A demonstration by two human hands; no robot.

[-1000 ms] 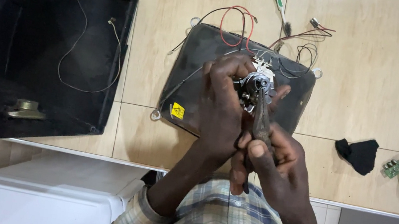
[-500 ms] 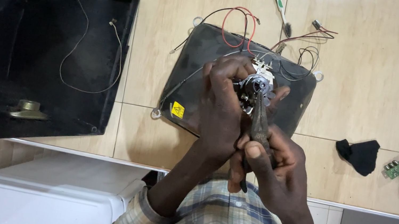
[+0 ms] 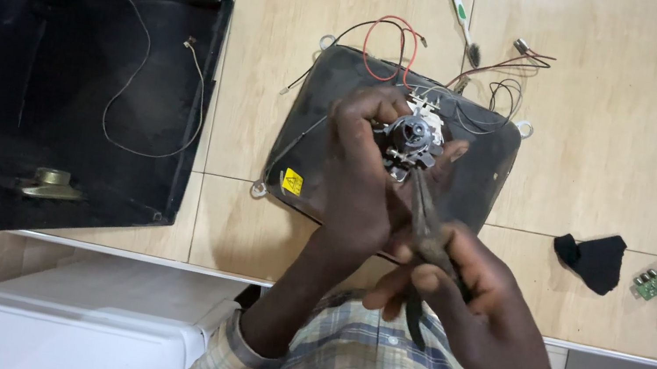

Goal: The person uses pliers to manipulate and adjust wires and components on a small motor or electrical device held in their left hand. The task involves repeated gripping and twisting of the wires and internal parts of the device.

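Informal electronics repair spot on a tiled floor (image 3: 281, 43) indoors. Evidence: opened black television casing (image 3: 56, 59), picture tube (image 3: 318, 138) face down, loose wires (image 3: 388, 43), small circuit board (image 3: 652, 283), screwdriver (image 3: 461, 11), tools at right edge.

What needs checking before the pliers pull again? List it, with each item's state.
1. Left hand steadies the neck assembly of the picture tube: ok.
2. Right hand wrapped round the pliers handles: ok.
3. Plier tips seated on the assembly: cannot tell, tips hidden.
4. Red wire and black wires lie clear of the tips: ok.
5. Tube flat on the tiled floor: ok.
6. Black cabinet shell clear of the elbows: ok.
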